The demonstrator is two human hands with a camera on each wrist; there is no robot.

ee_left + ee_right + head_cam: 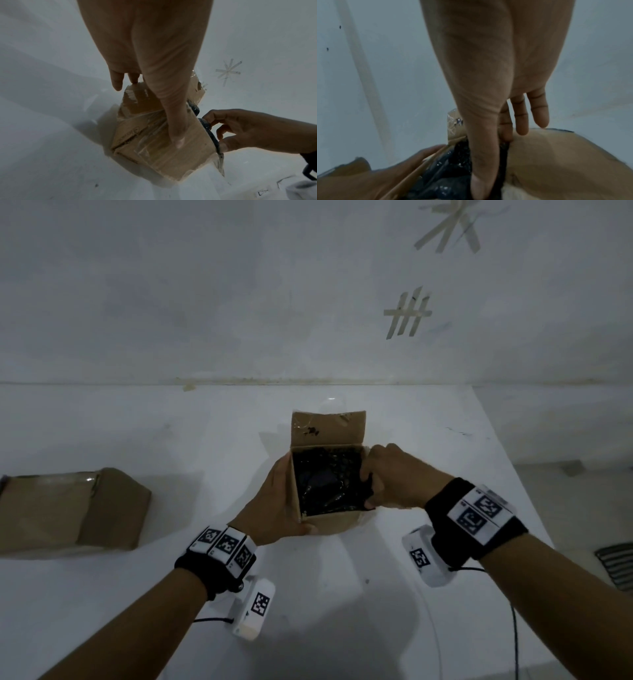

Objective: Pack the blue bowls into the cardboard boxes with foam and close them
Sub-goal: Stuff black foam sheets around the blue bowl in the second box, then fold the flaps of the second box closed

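**Inspector:** At the centre of the white table [394, 594] stands the open cardboard box [337, 522], mouth up, far flap [327, 428] raised. Inside lies dark foam [329, 463], and a rounded bluish shape in the middle I take for the blue bowl [323, 479]; the picture is too dim to be sure.

**Clerk:** And the hands?

**Inspector:** The left hand [274, 501] is laid flat against the box's left wall, thumb stretched along the cardboard, fingers extended; it braces, it does not clasp. The right hand [390, 477] is at the right wall, thumb and fingers pinching the black foam edge at the rim.

**Clerk:** What does the next move depend on?

**Inspector:** In my judgement, on that right rim. The foam lies inward and below the pinch, so it must be tucked down before any flap can fold. The right hand is nearer that work; the left should steady the opposite wall.

**Clerk:** Room to move?

**Inspector:** The right flap is bent outward beneath the right palm. A second cardboard box [68, 508] sits well apart at the left. The wall [239, 285] rises behind the raised flap, not touching it.
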